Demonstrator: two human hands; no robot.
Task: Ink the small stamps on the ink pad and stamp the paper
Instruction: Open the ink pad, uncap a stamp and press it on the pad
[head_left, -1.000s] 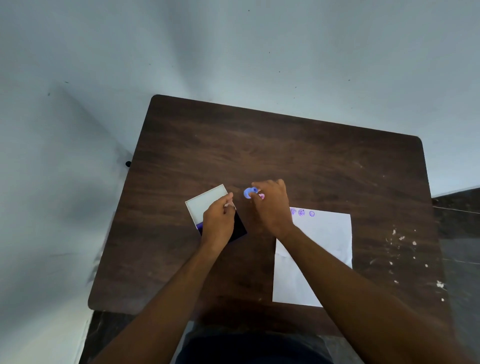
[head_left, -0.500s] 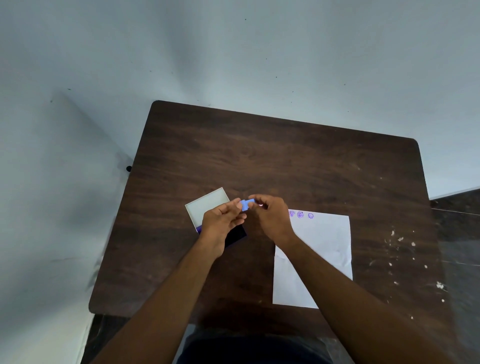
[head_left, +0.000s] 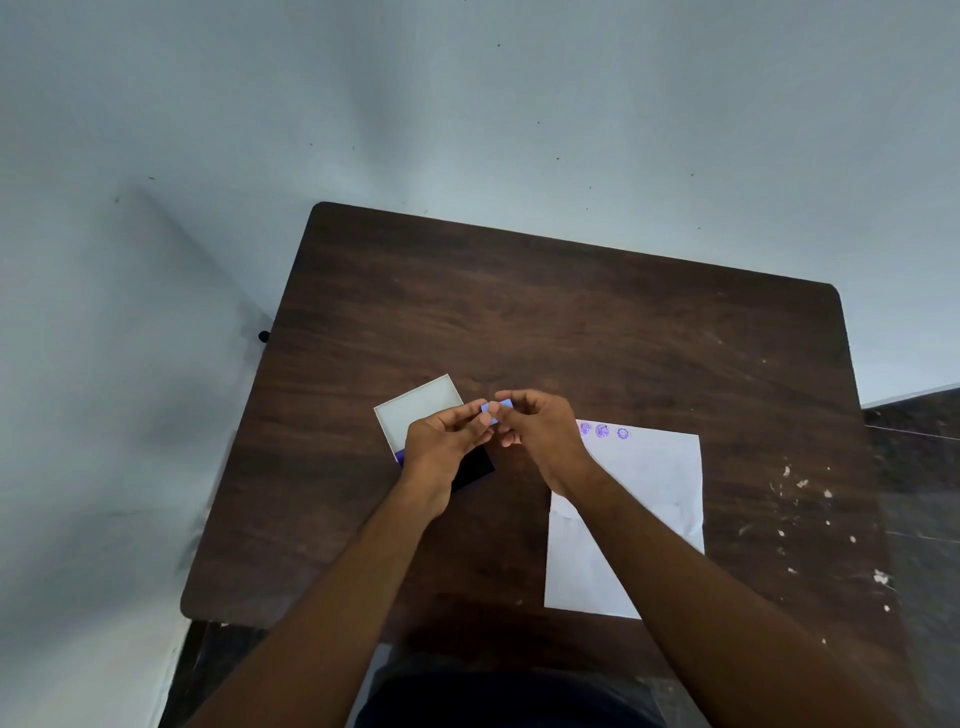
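Observation:
A small blue stamp (head_left: 493, 410) is pinched between the fingertips of my left hand (head_left: 447, 447) and my right hand (head_left: 540, 436), just above the table. Under my left hand lies the open ink pad (head_left: 475, 467), dark with a purple edge, its white lid (head_left: 418, 410) folded back behind it. The white paper (head_left: 644, 499) lies to the right, partly under my right forearm. Three purple stamp prints (head_left: 602, 431) run along its top left edge.
The dark wooden table (head_left: 571, 322) stands against a pale wall. White paint flecks (head_left: 800, 499) mark its right side. A dark floor (head_left: 914, 467) shows beyond the right edge. My lap is at the near edge.
My right hand picked the blue stamp off the table behind the ink pad and brought it toward me. My left hand rose off the ink pad to meet it, and both now pinch it.

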